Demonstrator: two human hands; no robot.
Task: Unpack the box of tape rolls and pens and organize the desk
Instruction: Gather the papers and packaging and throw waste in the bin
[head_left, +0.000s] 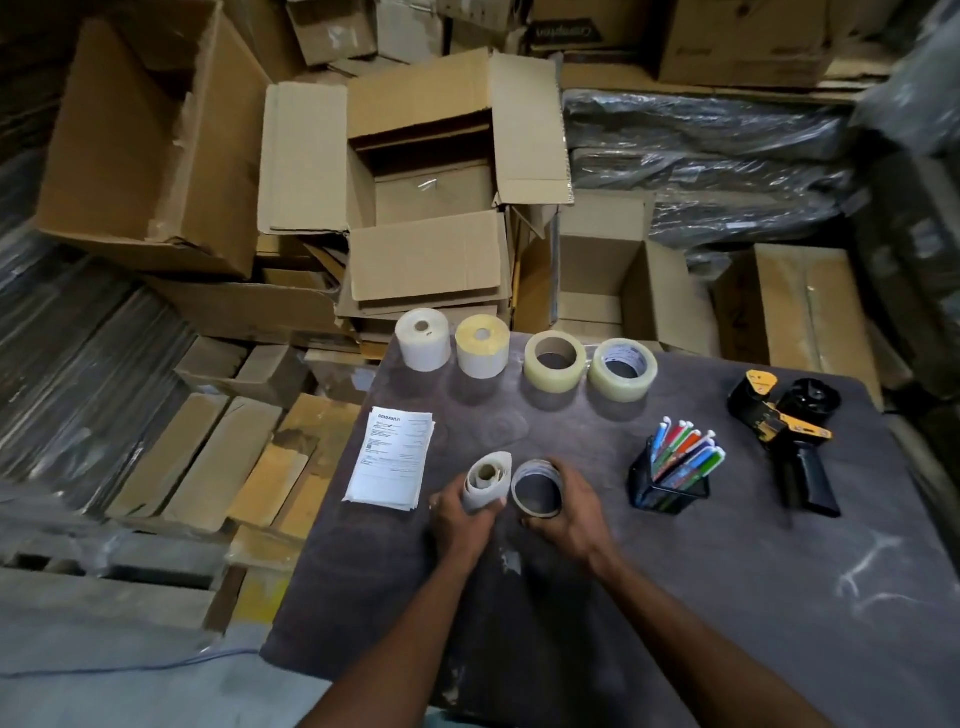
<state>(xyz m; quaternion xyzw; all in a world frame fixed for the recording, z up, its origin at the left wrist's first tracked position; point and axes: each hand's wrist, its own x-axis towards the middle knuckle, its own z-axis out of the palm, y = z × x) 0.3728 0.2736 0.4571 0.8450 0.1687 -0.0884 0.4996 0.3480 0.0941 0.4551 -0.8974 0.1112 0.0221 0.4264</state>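
Just right of the invoice sheets (390, 458) on the desk (675, 597), the left hand (462, 519) grips a loose label roll (485, 483) — the right hand (563, 514) curls round a tape roll (537, 488) touching it — four more rolls (524, 353) stand beyond.

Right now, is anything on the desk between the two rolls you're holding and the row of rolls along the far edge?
Nothing visible. The left hand holds a loose label roll, the right hand a tape roll. The dark desk between them and the far row looks bare; the papers lie to the left, the pen holder to the right.
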